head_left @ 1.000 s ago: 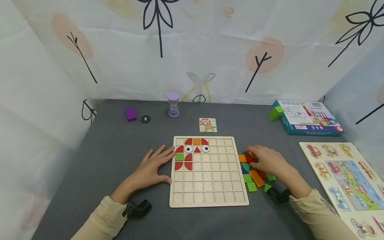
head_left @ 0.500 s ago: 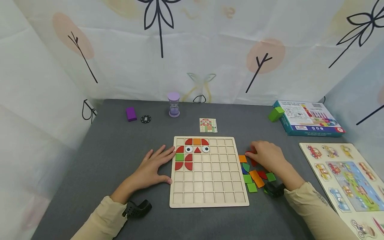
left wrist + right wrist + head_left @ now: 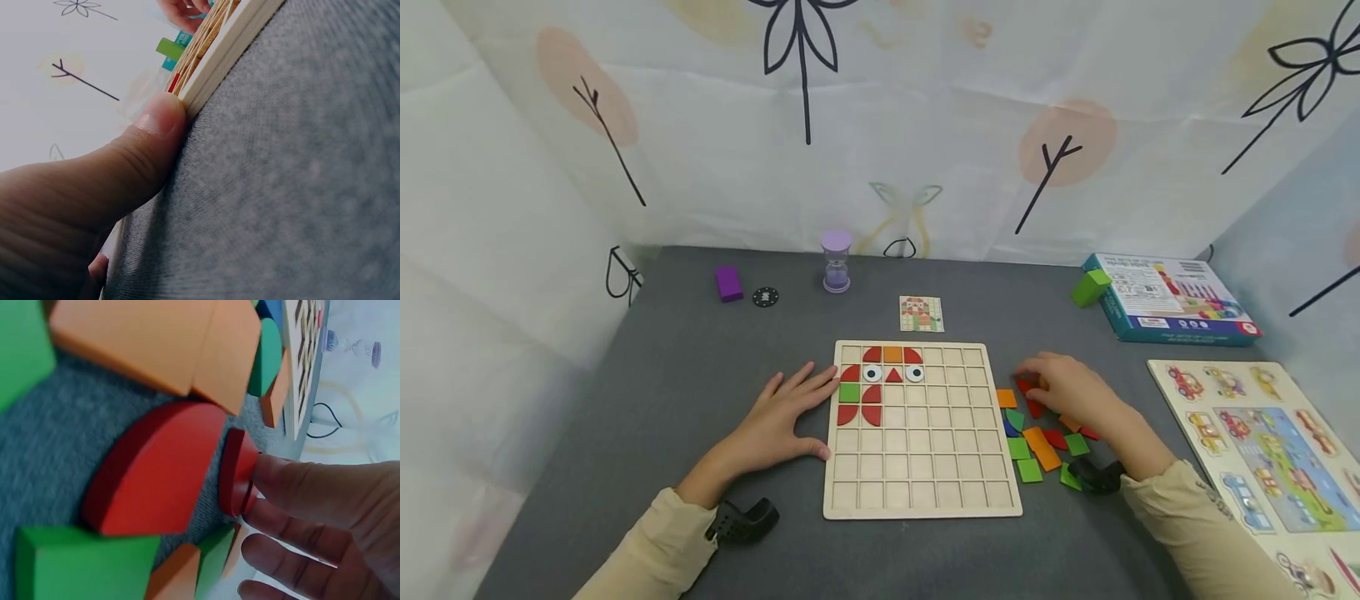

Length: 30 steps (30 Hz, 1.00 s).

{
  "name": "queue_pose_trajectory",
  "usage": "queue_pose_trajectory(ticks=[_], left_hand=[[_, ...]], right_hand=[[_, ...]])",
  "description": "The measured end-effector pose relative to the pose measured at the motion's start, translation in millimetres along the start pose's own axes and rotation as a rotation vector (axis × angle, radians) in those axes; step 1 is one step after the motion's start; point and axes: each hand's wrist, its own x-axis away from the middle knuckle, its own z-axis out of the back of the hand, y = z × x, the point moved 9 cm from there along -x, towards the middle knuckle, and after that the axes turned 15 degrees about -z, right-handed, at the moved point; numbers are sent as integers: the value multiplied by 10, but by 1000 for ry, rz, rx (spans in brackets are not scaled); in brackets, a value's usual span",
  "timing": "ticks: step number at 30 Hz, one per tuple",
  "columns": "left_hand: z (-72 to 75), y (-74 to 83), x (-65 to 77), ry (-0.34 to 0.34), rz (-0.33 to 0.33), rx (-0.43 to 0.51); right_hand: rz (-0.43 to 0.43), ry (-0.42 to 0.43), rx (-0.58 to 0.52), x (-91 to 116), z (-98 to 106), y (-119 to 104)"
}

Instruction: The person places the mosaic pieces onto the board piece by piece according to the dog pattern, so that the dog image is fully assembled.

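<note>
My left hand (image 3: 775,425) lies by the left edge of a wooden grid board (image 3: 925,467), fingers spread. Its thumb (image 3: 156,122) presses the board's side in the left wrist view. Red, green and orange pieces and two eye discs (image 3: 872,373) fill some cells at the board's upper left. To the right of the board my right hand (image 3: 1067,387) is over the loose pieces, thumb and index finger pinching a red curved piece (image 3: 250,494). Another red piece (image 3: 232,465) lies right against it, and a larger red piece (image 3: 159,469) rests nearby on the cloth.
Loose orange (image 3: 1041,447), green (image 3: 1029,471) and blue pieces lie along the board's right side. A pattern card (image 3: 921,314) is behind the board. Farther back stand an hourglass (image 3: 836,262), a purple block (image 3: 728,284), a black chip (image 3: 765,297), a green block (image 3: 1091,287) and a box (image 3: 1176,300). A picture puzzle (image 3: 1262,442) lies right.
My right hand has shifted among the loose pieces, first away from the board, then slightly back. Red and orange pieces it covered now show. My left hand stays at the board's edge.
</note>
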Motion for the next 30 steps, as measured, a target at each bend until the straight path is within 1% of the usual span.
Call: queue_pose_trajectory(ticks=[3, 6, 10, 12, 13, 16, 19, 22, 26, 30], left_hand=[[-4, -3, 6, -3, 1, -5], [-3, 2, 6, -1, -2, -3], [4, 6, 1, 2, -5, 0], [7, 6, 0, 1, -4, 1], [7, 6, 0, 0, -3, 0], [5, 5, 3, 0, 0, 2], [-7, -9, 13, 0, -2, -1], [-22, -19, 19, 4, -9, -2], [-29, -20, 16, 2, -12, -3], [-15, -18, 12, -1, -10, -8]], right_hand=[[-2, 18, 24, -19, -4, -23], [-24, 29, 43, -30, 5, -33], [-52, 79, 48, -24, 60, -117], [-48, 106, 33, -22, 88, -242], [-41, 106, 22, -21, 94, -329], [9, 105, 4, -31, 85, -655], [84, 112, 27, -44, 39, -990], [143, 139, 69, -62, -33, -1231], [171, 147, 87, -89, -114, -1395], [166, 136, 98, -110, -142, -1463]])
